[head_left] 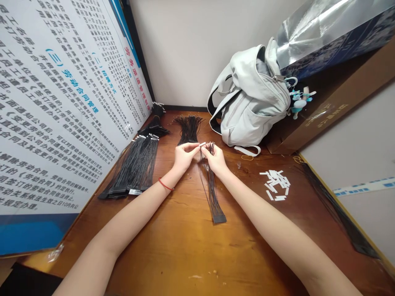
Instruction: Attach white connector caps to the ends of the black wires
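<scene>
My left hand [183,155] pinches a small white strip [202,144] at the loose upper ends of a dark wire harness [211,193]. My right hand [215,159] grips that same bundle just below the wire tips. The harness runs down the wooden table [185,246] to a black connector [219,218] lying flat. A red band circles my left wrist.
Finished black harnesses [135,168] lie stacked at the left beside a printed board [55,115]. More loose wires [187,127] sit behind my hands. A pile of white strips [276,185] lies at the right. A grey backpack [253,102] and brown box [333,102] fill the back right corner.
</scene>
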`<state>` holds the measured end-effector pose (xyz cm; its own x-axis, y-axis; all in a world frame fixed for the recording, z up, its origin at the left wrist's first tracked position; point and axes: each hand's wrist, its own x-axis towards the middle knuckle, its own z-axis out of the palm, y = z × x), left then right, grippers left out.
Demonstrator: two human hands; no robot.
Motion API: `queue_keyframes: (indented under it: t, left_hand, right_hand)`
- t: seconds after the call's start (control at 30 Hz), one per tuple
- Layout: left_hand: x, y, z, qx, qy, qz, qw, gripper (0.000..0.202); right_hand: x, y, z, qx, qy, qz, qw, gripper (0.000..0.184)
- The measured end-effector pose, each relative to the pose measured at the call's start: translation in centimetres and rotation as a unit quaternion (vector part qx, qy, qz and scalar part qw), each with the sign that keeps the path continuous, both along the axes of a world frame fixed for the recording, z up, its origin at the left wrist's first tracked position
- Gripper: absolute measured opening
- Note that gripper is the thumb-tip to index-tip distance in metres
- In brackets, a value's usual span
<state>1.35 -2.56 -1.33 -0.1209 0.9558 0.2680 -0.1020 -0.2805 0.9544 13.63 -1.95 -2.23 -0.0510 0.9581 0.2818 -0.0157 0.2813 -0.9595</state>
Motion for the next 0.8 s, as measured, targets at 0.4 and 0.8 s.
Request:
queue_keyframes:
  t: [0.4,0.8]
  left_hand:
    - [-0.08,0.12,-0.21,-0.003,0.001,0.003,1.000,0.023]
    - [0.48,-0.45,-0.02,-0.002,0.020,0.009,1.000,0.019]
  right_hand:
    - [-0.05,-0.33,0.15,0.008,-0.023,-0.011,1.000,0.020]
    - [0.10,-0.48,0.67,-0.022,0.067,-0.014,0.997,0.023]
